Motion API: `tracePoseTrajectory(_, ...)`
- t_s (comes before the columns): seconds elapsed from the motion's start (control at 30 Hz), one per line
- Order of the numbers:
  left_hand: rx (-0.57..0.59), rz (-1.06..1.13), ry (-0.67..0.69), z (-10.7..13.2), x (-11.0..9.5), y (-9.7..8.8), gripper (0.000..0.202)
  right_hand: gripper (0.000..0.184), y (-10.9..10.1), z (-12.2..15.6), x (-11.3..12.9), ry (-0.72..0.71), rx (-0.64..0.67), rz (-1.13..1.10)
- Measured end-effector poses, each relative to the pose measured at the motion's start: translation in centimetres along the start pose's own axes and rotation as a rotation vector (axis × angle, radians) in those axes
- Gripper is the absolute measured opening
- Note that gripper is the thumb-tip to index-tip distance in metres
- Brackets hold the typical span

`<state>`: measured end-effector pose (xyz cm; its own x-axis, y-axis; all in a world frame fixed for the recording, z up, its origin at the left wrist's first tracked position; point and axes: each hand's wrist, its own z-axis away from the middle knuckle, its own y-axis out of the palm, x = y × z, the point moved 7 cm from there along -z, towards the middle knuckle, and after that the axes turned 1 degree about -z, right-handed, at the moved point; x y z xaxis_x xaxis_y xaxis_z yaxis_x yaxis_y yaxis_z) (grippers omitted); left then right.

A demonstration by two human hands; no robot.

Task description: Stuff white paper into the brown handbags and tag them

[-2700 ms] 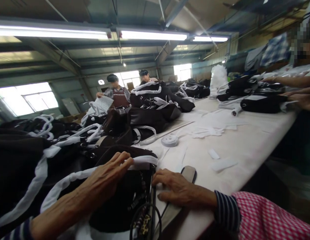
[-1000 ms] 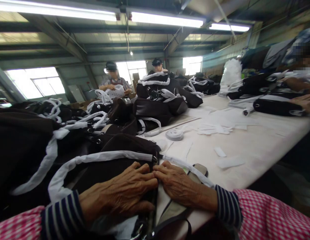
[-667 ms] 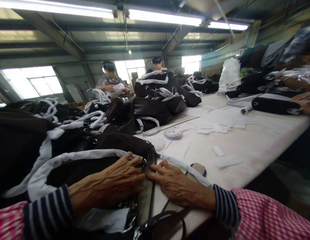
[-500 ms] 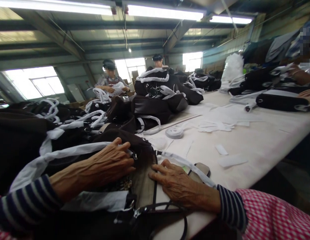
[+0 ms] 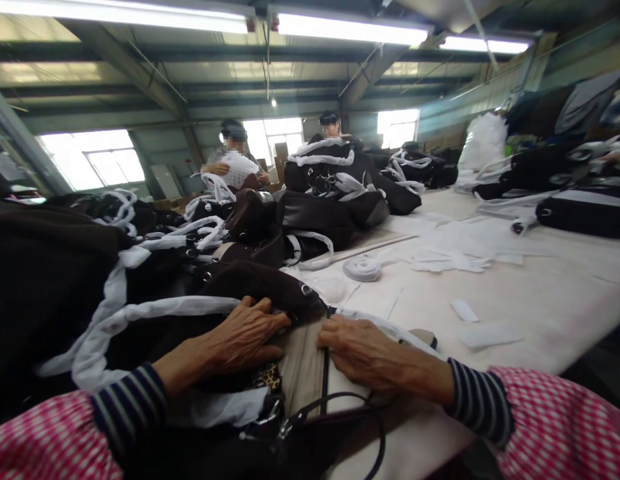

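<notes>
A dark brown handbag [image 5: 255,283] lies in front of me on the white table [image 5: 530,293], its straps wrapped in white paper [image 5: 155,310]. My left hand [image 5: 243,337] rests on the bag's top edge with fingers curled over it. Just to its right, my right hand [image 5: 370,353] presses on the beige lining [image 5: 303,363] with fingers bent around the bag's edge. A thin black strap [image 5: 350,400] loops below both hands.
Many dark bags with white-wrapped straps [image 5: 325,193] pile up along the left and the far end. A white tape roll [image 5: 363,268] and paper scraps [image 5: 463,310] lie mid-table. Two people [image 5: 235,157] work at the far end; more bags [image 5: 585,213] lie at right.
My two hands drew together at the bag's opening, then spread it apart, exposing the beige lining. The view shifted slightly to the left.
</notes>
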<state>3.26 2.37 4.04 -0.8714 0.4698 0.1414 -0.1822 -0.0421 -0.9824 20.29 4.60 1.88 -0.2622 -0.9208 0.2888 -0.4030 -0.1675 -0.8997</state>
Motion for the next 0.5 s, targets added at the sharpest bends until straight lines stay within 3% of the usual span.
tracePoseTrajectory(0.23,-0.035,0.057,-0.01,0.3,-0.4,-0.3,0.042,0.004,1.4,-3.7,-3.8,0.323,0.018,0.005)
tracePoseTrajectory(0.4,-0.026,0.132,0.084,1.2,-2.2,-1.7,0.025,0.031,2.2,-3.1,-2.2,0.303,0.068,0.093)
tracePoseTrajectory(0.5,-0.02,0.203,0.206,2.3,-4.7,-2.6,0.03,0.036,1.8,-2.7,-0.3,0.225,0.06,0.17)
